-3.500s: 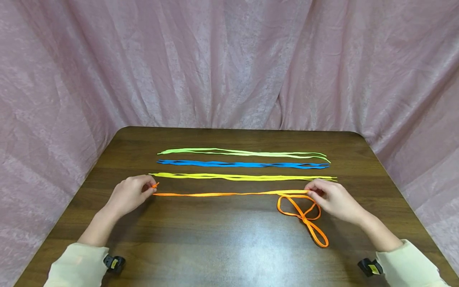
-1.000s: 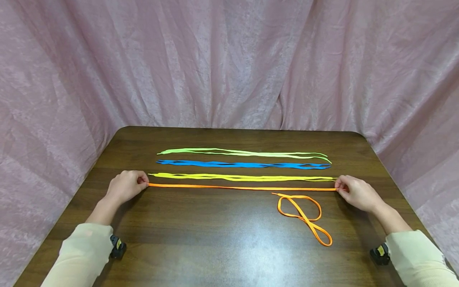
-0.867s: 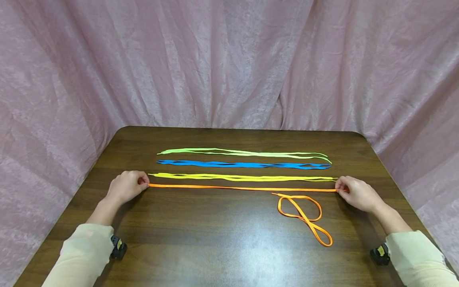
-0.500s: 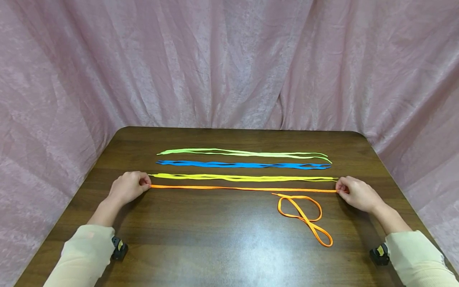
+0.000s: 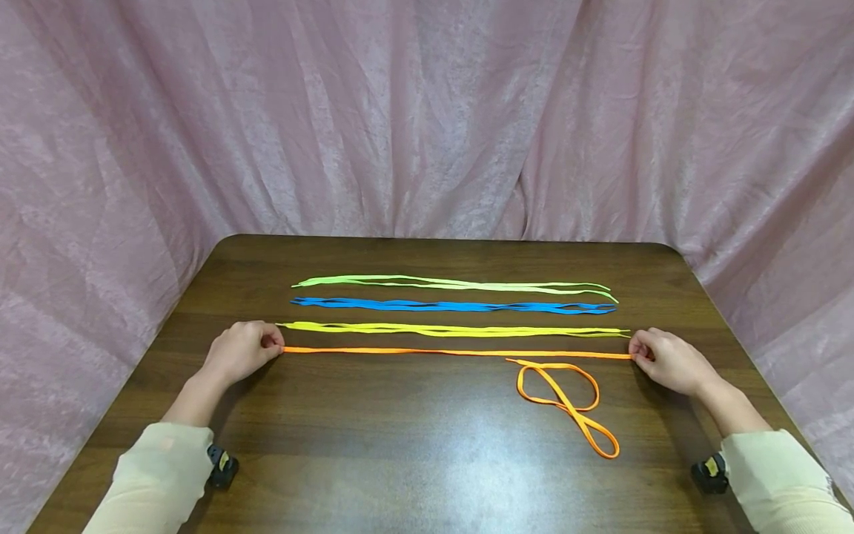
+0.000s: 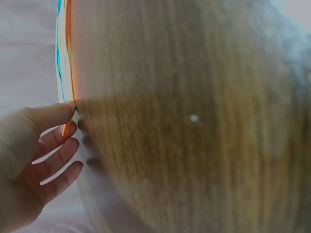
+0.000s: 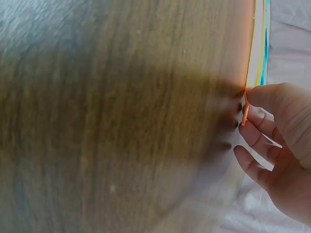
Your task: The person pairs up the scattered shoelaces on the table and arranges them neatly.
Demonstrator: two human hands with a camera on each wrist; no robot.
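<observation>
An orange shoelace stretches straight across the table between both hands in the head view. My left hand pinches its left end between thumb and index finger; in the left wrist view the orange tip pokes out below the thumb. My right hand pinches the opposite end, and its tip hangs past the fingers in the right wrist view. Just beyond the stretched lace lie yellow shoelaces. Nearer the person, a second orange shoelace lies in loose loops on the right.
Behind the yellow laces, blue shoelaces and light green shoelaces lie in roughly parallel rows. All rest on a dark wooden table. A pink curtain hangs behind it.
My right hand has moved right since the earliest frame, and the stretched lace has come apart from the looped orange one. Lately both hands have shifted slightly rightward and toward the person.
</observation>
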